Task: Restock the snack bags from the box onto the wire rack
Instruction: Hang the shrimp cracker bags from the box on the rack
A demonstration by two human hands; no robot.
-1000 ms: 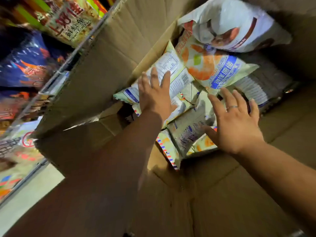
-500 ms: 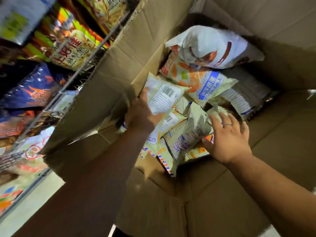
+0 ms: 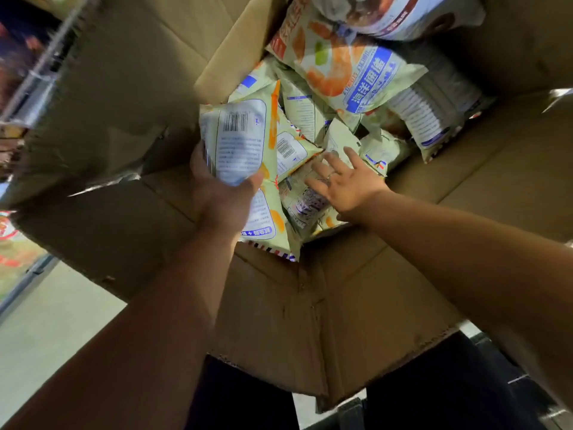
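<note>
Seen from the head camera, the left hand point(image 3: 223, 193) has its fingers curled round the near end of a snack bag point(image 3: 240, 138). The bag is barcode side up, its long axis runs away from the wrist, and it is raised over the pile in the box point(image 3: 341, 290). The right hand point(image 3: 348, 183) rests with fingers spread on another small bag point(image 3: 305, 201), grasping nothing. The blurred wire rack point(image 3: 37, 72) lies left, beyond the box's flap, so the left hand is nearer; the box holds many small bags, with larger bags point(image 3: 350, 66) at its far end.
</note>
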